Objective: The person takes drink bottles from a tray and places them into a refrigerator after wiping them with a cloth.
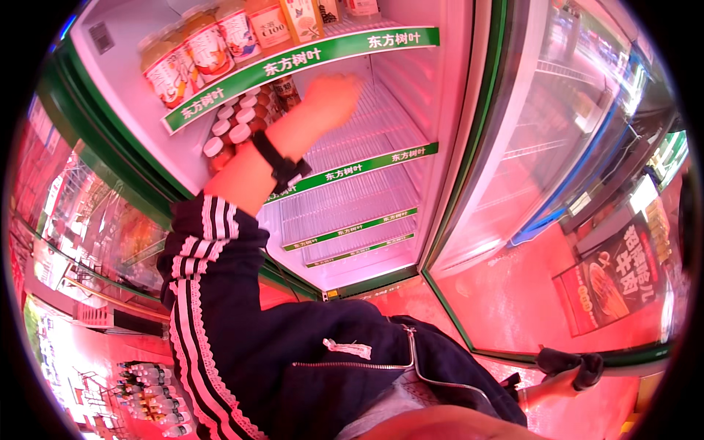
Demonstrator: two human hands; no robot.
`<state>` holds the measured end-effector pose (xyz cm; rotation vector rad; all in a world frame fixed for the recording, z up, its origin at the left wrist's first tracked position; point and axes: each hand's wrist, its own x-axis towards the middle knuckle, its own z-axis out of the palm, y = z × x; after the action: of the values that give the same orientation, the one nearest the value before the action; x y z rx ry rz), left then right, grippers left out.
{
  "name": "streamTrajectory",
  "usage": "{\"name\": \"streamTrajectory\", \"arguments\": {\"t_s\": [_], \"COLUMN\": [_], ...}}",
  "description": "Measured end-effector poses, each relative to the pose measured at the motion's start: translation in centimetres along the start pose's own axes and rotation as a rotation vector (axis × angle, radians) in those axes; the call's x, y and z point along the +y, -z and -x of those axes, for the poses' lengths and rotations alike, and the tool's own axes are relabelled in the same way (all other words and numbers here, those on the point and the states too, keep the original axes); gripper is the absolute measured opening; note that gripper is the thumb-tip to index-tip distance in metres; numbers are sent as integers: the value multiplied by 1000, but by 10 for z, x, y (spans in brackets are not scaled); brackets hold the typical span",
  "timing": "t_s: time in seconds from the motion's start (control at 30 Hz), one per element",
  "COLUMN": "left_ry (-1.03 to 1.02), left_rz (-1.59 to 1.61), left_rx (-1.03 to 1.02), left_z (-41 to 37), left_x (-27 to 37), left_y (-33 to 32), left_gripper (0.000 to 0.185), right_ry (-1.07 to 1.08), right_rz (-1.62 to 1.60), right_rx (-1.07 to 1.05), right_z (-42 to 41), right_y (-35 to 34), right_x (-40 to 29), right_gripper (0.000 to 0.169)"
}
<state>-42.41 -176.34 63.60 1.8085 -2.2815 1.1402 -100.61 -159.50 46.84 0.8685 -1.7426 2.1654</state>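
Observation:
My left hand (336, 100), with a black band on the wrist, reaches into an upright display fridge, below its top shelf strip (291, 63). The hand is blurred, and its fingers cannot be made out. Beside the forearm stand several bottles with pale caps (240, 133) and a dark labelled container (286, 92), partly hidden by the arm. Labelled drink bottles (206, 50) and a carton (302, 21) line the shelf above. At the lower right, my right hand (556, 383) holds a bunched dark cloth (587, 370) near the bottom edge of the fridge door.
The glass fridge door (528, 143) stands swung out to the right, with a green-edged frame. Lower wire shelves (341, 206) bear green strips with writing. A printed poster (610, 275) shows beyond the door. Several bottles (159, 396) stand on the floor at the lower left.

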Motion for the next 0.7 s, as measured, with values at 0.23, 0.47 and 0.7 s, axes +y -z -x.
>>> {"name": "streamTrajectory", "arguments": {"t_s": [0.23,0.47,0.7], "left_ry": [-11,185,160], "left_rz": [541,988,1348], "left_rx": [267,23,-67], "left_z": [118,248,334], "left_x": [76,135,189], "left_y": [84,96,114], "left_gripper": [34,35,35], "right_ry": [51,194,525], "right_rz": [-130,-166,-28], "right_rx": [-224,-253,-400], "right_z": [14,71,130], "right_y": [49,105,186], "right_x": [-8,-80,-64], "right_gripper": [21,10,27]}}
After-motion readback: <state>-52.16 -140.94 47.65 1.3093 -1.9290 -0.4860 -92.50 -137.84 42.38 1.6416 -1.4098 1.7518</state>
